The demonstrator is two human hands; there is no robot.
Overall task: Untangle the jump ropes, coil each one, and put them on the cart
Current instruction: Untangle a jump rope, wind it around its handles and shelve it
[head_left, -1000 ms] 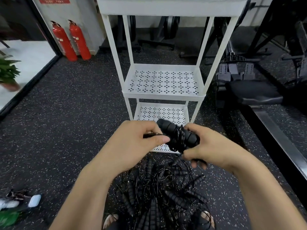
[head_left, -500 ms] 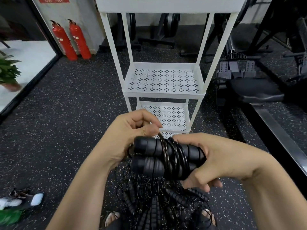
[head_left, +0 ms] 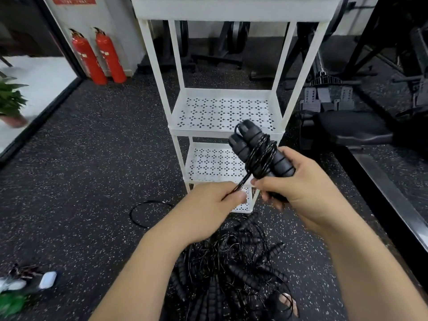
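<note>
The right hand is raised in front of the body, palm turned inward. Its grip is clenched round the lower ends of the two black ribbed foam handles of a black jump rope. The handles lie side by side and tilt up and to the left, and their free ends show in front of the middle shelf rim of the white three-tier metal cart. Thin black cord is wound in several turns round the middle of both handles.

The left hand sits lower and just beside the right, knuckles up and wrist bent inward. Its grip pinches the loose tail of cord between thumb and curled fingers. That tail runs straight up to the wound turns.

Below both forearms, a tangled heap of black jump ropes with ribbed handles lies on the dark speckled rubber floor, close to the cart's foot. One loose loop of black cord lies on the floor to the left of the heap. The cart's perforated shelves carry no rope.

Two red fire extinguishers stand against the wall at the back left.
</note>
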